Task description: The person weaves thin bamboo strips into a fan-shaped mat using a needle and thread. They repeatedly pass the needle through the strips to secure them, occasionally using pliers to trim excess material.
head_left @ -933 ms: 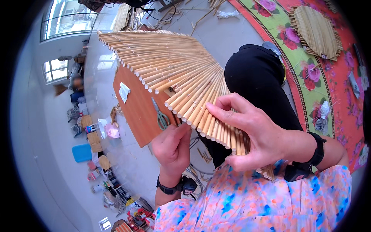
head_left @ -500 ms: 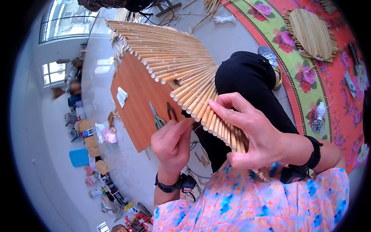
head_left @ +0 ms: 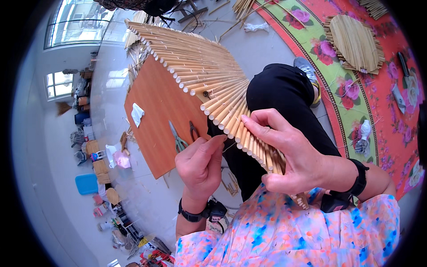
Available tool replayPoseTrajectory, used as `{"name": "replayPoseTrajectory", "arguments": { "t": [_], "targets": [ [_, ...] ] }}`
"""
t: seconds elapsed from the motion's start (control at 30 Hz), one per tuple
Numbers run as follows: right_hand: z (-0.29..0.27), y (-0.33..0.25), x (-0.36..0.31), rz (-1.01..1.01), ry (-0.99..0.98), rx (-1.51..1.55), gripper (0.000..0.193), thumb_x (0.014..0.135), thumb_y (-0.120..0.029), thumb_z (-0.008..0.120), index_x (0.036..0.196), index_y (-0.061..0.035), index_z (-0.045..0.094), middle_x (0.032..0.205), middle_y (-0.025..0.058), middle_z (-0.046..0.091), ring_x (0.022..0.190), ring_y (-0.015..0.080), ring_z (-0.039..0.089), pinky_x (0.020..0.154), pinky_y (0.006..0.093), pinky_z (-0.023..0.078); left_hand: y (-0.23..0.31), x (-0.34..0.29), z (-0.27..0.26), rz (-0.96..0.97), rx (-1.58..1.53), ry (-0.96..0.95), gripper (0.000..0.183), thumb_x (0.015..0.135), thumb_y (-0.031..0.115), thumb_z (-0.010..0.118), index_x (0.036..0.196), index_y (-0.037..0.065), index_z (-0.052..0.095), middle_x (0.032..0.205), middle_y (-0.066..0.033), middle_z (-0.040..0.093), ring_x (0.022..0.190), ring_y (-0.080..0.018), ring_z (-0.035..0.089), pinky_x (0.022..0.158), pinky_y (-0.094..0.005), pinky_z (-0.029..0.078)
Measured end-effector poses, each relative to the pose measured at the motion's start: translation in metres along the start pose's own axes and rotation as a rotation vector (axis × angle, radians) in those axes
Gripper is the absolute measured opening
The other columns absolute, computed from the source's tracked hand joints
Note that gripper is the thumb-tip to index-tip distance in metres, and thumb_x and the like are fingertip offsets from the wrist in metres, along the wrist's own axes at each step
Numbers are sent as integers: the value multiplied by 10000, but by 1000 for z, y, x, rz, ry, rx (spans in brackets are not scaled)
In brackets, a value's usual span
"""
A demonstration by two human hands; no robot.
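A mat of pale reed sticks (head_left: 195, 58), bound side by side with white thread, slants from the upper left down over my knee. Its near part bends and fans out at the cut ends. My right hand (head_left: 298, 155) grips this near part, thumb below and fingers on top. Close to the stick ends, my left hand (head_left: 199, 165) is closed in a pinch; a thin strand shows by its fingertips, but what they hold is too small to make out. Scissors (head_left: 179, 139) with green handles and dark pliers (head_left: 193, 131) lie just beyond my left hand.
Under the mat stands a brown board (head_left: 155, 115) with a white scrap (head_left: 137, 114) on it. A flowered cloth (head_left: 329, 84) at the right bears an oval reed piece (head_left: 354, 42), a knife (head_left: 403, 64) and a white bundle (head_left: 364, 131). Boxes and a blue stool (head_left: 86, 184) line the left.
The mat's stick ends have shifted slightly to the right and down. My left hand has moved a little to the right with its pinch kept. My right hand keeps its grip.
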State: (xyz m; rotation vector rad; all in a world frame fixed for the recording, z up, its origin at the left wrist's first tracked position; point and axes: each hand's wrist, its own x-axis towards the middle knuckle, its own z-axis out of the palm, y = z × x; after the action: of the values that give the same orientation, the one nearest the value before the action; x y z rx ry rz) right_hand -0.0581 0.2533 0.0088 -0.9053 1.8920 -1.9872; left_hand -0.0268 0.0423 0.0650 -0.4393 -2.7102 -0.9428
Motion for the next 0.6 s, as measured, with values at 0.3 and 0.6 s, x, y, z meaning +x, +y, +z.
{"name": "replayPoseTrajectory", "arguments": {
  "t": [0.3,0.6],
  "targets": [
    [-1,2,1,-20,19,21,846,627,-133,628,1400,125,402,1263,213,422,1154,318,488,1014,342,399,1,6,5,12,-15,-4,180,787,-134,652,929,-27,675,614,-86,508,504,-194,520,467,-292,382],
    [3,4,0,-65,90,7,778,644,-147,647,1357,101,460,1216,219,456,1106,363,514,973,379,449,10,13,9,27,102,-17,196,732,-128,669,892,-17,648,653,-111,539,533,-259,558,480,-324,414]
  ]
}}
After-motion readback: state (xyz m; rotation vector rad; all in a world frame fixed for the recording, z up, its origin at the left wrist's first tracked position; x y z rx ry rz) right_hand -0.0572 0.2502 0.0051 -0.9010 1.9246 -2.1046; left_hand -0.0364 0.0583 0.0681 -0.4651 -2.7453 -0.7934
